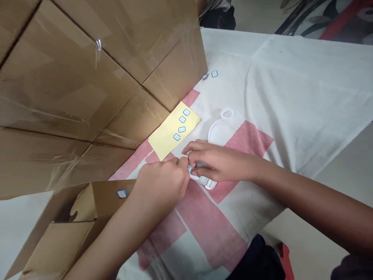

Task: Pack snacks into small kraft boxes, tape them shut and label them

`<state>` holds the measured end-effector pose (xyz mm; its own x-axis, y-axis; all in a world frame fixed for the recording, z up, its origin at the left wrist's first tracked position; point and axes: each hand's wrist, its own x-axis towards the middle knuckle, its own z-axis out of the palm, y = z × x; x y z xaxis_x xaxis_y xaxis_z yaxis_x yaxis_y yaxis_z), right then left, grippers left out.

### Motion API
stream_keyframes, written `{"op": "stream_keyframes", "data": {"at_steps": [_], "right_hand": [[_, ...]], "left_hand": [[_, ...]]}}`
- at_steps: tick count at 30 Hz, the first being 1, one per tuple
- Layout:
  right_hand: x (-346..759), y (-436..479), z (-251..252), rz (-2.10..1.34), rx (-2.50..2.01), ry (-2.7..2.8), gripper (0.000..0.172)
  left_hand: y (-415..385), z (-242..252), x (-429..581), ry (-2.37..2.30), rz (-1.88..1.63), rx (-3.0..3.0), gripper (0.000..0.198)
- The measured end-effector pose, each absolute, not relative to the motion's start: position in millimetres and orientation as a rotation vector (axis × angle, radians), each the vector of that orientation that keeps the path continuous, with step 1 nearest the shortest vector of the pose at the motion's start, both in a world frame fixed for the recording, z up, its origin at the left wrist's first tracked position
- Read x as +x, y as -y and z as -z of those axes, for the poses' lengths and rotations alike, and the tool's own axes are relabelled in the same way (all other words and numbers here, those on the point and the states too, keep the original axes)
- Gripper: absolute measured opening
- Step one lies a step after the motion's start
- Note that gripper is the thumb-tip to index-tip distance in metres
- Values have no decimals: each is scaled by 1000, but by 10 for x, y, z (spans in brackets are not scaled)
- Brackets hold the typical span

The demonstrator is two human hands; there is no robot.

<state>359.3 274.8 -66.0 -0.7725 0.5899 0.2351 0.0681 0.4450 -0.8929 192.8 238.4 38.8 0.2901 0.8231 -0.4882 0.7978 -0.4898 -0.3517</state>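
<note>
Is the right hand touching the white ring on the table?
Apart. The head view shows a stretch of tablecloth between the right hand and the white ring, which lies farther from the person.

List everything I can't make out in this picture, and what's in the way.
Head view:
White device: partly covered by the right hand.
Left hand: its fingertips are curled out of sight behind it.
Labels on the yellow sheet: print too small.
Other person: cut off by the top edge.
Open box: cut off by the bottom edge.
</note>
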Motion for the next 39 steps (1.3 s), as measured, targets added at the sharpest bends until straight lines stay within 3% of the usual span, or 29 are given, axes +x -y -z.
{"op": "stream_keyframes", "data": {"at_steps": [5,16,29,36,39], "right_hand": [[3597,-2750,670,-1283,-546,2196,6],[3598,-2741,705,-1281,-537,2198,6],[3601,-2722,707,-1204,-590,2248,11],[3586,-2711,651,-1114,-644,2290,8],[3535,-2681,580,-986,-820,2341,23]], "left_hand": [[-2416,-399,1987,1549,-1072,-2551,30],[-2415,-242,1818,1512,-708,-2719,26],[-2599,-333,1732,1635,-883,-2377,28],[-2601,-387,1612,1956,-570,-2538,21],[-2592,-409,1618,2040,-440,-2629,22]]}}
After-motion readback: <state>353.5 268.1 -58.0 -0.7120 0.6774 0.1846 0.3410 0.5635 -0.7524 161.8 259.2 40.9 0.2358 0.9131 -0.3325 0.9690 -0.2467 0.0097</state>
